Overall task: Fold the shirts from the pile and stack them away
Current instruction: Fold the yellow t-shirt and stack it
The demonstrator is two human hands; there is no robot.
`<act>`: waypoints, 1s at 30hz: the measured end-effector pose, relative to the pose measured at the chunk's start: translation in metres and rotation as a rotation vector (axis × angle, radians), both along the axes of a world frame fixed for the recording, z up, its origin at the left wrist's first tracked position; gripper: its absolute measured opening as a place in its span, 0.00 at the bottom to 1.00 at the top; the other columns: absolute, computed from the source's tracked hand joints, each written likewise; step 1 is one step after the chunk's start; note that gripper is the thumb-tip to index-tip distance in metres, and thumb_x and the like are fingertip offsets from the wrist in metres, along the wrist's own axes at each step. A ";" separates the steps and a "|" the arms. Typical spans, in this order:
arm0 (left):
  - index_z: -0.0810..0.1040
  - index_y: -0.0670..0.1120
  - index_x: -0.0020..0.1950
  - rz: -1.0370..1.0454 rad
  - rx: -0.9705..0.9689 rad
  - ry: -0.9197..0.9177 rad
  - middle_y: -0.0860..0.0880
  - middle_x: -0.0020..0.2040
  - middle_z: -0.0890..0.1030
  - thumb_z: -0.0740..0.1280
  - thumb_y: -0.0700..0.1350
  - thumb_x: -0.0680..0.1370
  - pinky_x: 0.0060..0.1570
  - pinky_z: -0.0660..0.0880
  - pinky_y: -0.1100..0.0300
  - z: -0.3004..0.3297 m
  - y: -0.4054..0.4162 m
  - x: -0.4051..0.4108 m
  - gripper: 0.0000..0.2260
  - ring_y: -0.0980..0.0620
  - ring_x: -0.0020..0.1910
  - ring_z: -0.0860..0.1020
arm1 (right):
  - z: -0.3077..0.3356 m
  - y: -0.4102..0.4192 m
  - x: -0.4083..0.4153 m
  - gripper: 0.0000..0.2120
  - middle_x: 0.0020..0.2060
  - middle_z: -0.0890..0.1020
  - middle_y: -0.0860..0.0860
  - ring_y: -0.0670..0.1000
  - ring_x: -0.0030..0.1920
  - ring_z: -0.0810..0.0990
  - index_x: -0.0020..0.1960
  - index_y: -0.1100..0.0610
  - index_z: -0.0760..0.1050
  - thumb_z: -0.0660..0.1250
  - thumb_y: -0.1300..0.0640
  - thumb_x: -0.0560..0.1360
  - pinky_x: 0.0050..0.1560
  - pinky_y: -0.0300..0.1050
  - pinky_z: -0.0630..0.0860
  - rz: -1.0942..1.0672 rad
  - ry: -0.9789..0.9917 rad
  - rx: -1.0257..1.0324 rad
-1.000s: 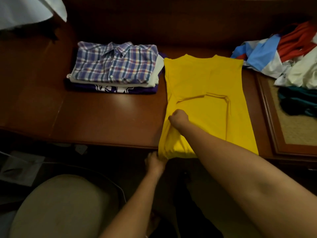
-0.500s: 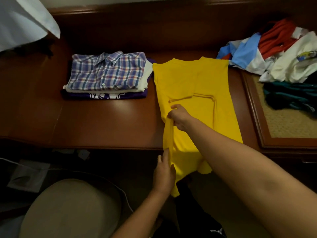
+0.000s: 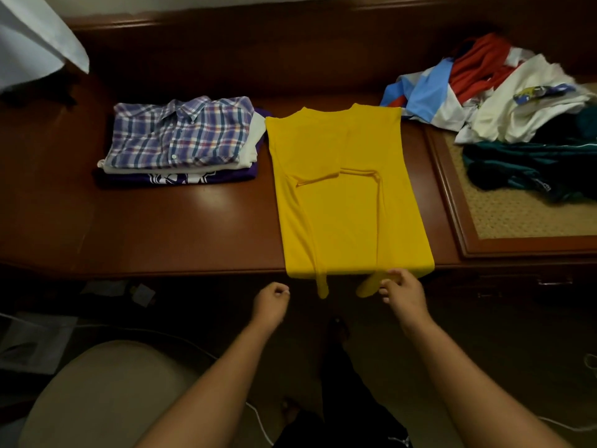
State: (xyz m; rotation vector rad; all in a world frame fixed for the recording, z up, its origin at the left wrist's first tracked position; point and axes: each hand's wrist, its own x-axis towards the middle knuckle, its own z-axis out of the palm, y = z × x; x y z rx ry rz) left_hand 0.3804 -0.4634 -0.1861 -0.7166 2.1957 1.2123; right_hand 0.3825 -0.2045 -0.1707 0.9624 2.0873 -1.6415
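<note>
A yellow shirt [image 3: 345,195] lies flat on the wooden bench [image 3: 161,227], both sides folded inward, its hem hanging over the front edge. My right hand [image 3: 402,291] pinches the hanging hem at the lower right. My left hand [image 3: 271,300] hovers just below the bench edge, left of the hem, fingers curled and holding nothing. A folded stack [image 3: 181,143] with a plaid shirt on top sits to the left of the yellow shirt. The unfolded pile [image 3: 504,101] of red, blue, white and teal clothes lies at the right.
A woven-seat panel [image 3: 517,218] in a wooden frame lies under the pile at right. A beige round stool [image 3: 97,399] stands at lower left on the dark floor, with a cable beside it. White fabric [image 3: 29,43] hangs at top left.
The left side of the yellow shirt has been folded in and laid flat. My right hand came back from the shirt's middle to the hem; my left hand let go of the shirt's edge.
</note>
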 end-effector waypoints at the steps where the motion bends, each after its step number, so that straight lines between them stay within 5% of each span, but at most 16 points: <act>1: 0.76 0.47 0.59 0.058 0.027 -0.023 0.50 0.46 0.77 0.61 0.44 0.81 0.37 0.75 0.58 -0.003 0.000 -0.003 0.09 0.52 0.41 0.75 | -0.004 0.008 0.005 0.12 0.49 0.78 0.55 0.55 0.49 0.78 0.63 0.57 0.71 0.59 0.63 0.81 0.51 0.53 0.76 -0.048 -0.024 -0.013; 5: 0.72 0.44 0.66 0.135 0.094 -0.039 0.46 0.58 0.77 0.64 0.44 0.80 0.55 0.74 0.52 -0.010 0.004 -0.015 0.15 0.48 0.54 0.75 | -0.020 0.031 0.010 0.17 0.54 0.75 0.56 0.54 0.52 0.76 0.69 0.58 0.67 0.59 0.64 0.80 0.55 0.51 0.76 -0.304 -0.122 -0.077; 10: 0.52 0.46 0.78 0.311 0.289 -0.213 0.43 0.76 0.61 0.67 0.46 0.79 0.70 0.64 0.46 -0.015 0.016 -0.021 0.33 0.41 0.72 0.64 | -0.025 0.050 -0.006 0.29 0.69 0.68 0.58 0.58 0.64 0.72 0.76 0.52 0.56 0.62 0.64 0.79 0.63 0.54 0.74 -0.518 -0.170 -0.114; 14: 0.62 0.43 0.74 0.392 0.280 -0.250 0.43 0.64 0.72 0.67 0.43 0.78 0.60 0.71 0.50 -0.028 0.041 -0.013 0.26 0.45 0.60 0.73 | -0.024 0.045 -0.015 0.17 0.66 0.71 0.58 0.58 0.65 0.72 0.68 0.59 0.67 0.60 0.63 0.80 0.64 0.55 0.73 -0.403 -0.256 -0.108; 17: 0.65 0.43 0.70 0.302 0.199 -0.232 0.43 0.66 0.71 0.68 0.44 0.78 0.56 0.72 0.54 -0.038 0.063 -0.001 0.23 0.46 0.61 0.72 | -0.030 0.026 -0.009 0.06 0.59 0.75 0.59 0.58 0.60 0.75 0.56 0.58 0.72 0.58 0.61 0.81 0.62 0.54 0.75 -0.201 -0.307 -0.095; 22: 0.66 0.42 0.71 0.108 0.010 -0.148 0.42 0.72 0.65 0.69 0.49 0.77 0.63 0.68 0.50 -0.044 0.083 -0.010 0.25 0.41 0.70 0.66 | -0.040 0.019 -0.005 0.06 0.51 0.75 0.55 0.55 0.53 0.74 0.56 0.58 0.73 0.59 0.60 0.81 0.55 0.52 0.74 -0.121 -0.278 -0.070; 26: 0.76 0.43 0.51 0.031 -0.151 -0.013 0.44 0.55 0.76 0.66 0.50 0.78 0.46 0.72 0.55 -0.039 0.090 -0.011 0.10 0.45 0.54 0.76 | -0.039 0.021 -0.005 0.06 0.48 0.74 0.54 0.55 0.51 0.73 0.54 0.57 0.73 0.58 0.59 0.82 0.52 0.51 0.72 -0.074 -0.236 -0.049; 30: 0.73 0.45 0.52 0.029 -0.206 0.196 0.47 0.50 0.77 0.67 0.48 0.78 0.43 0.70 0.59 -0.027 0.102 0.007 0.07 0.48 0.52 0.78 | -0.041 0.023 0.003 0.06 0.47 0.74 0.53 0.55 0.51 0.74 0.52 0.55 0.73 0.57 0.58 0.82 0.57 0.54 0.74 -0.054 -0.239 -0.035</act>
